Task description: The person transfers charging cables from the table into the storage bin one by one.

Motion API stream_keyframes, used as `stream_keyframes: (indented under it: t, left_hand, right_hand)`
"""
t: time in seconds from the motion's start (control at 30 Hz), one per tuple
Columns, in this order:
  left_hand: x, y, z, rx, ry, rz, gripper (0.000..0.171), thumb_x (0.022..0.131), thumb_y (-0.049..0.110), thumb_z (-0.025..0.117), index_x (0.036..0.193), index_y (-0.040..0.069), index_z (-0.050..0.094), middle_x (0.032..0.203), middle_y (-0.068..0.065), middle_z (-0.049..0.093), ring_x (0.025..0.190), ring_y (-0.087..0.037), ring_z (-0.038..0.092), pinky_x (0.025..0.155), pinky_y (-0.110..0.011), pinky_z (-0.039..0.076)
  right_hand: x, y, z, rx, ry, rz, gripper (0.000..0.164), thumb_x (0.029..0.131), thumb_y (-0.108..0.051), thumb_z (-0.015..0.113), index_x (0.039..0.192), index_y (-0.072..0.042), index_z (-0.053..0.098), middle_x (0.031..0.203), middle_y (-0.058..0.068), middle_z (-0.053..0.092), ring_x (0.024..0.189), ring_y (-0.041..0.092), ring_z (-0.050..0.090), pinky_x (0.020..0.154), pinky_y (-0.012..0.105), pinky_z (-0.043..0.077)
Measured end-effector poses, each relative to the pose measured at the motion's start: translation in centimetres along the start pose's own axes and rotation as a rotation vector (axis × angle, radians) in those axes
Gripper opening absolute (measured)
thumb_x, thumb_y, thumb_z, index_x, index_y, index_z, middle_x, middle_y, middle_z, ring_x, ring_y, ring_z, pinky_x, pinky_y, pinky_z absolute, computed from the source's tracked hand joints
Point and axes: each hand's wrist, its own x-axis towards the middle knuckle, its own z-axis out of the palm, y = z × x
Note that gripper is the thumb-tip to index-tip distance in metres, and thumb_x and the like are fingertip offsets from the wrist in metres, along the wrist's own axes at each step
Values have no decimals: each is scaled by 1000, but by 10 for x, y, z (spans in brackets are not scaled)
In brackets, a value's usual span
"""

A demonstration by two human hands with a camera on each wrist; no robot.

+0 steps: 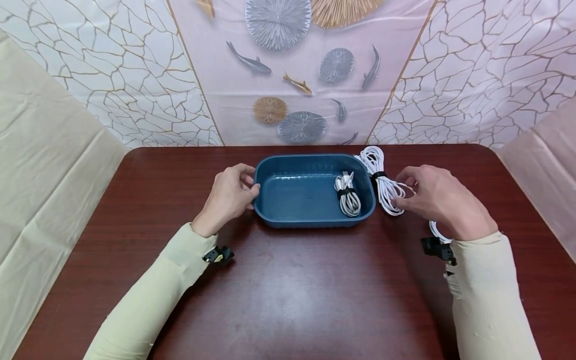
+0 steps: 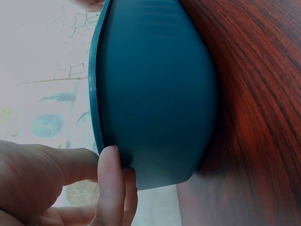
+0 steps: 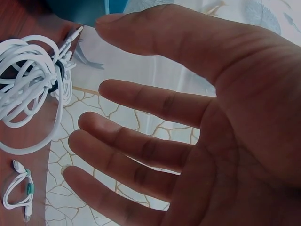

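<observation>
My left hand (image 1: 231,190) is at the left end of a dark blue plastic tub (image 1: 288,222), thumb and fingers pinching its rim; in the left wrist view the fingertips (image 2: 111,162) are against the wall just under the rim. Inside the tub, at its right end, lies a coiled white USB cable (image 1: 349,202) bound with a black tie. A larger white cable bundle (image 1: 390,192), also with a black tie, lies just outside the tub's right end. My right hand (image 1: 438,195) hovers beside this bundle, its fingers spread and apart from it in the right wrist view.
Another small white cable (image 3: 18,190) with a green tie lies on the brown wooden table (image 1: 279,295), partly hidden by my right wrist in the head view. Behind the table's far edge hangs a patterned cloth (image 1: 297,65).
</observation>
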Motion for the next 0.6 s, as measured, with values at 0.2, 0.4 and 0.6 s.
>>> stream_keyframes:
  t: [0.2,0.4,0.6]
  left_hand:
    - [0,-1,1,-3,-2,-3,40,95,6,67,133,-2,60,102,-17,66,75,-21,73,54,-30,64]
    - [0,0,1,4,3,-10,38,95,6,67,131,-2,60,102,-16,66,75,-21,72,55,-30,64]
    - [0,1,1,14,-7,-10,39,96,7,67,133,-2,59,103,-17,66,75,-21,72,55,-28,63]
  right_hand:
    - [-2,6,1,-6,-9,-2,51,87,-26,76,128,1,63,112,24,69,100,35,63,85,55,55]
    - [-4,11,-1,-18,-21,9,52,86,-26,77,129,1,62,116,25,66,103,37,61,87,58,54]
    - [-5,14,-3,-23,-10,4,49,85,-25,77,125,0,64,110,22,67,100,35,60,85,56,54]
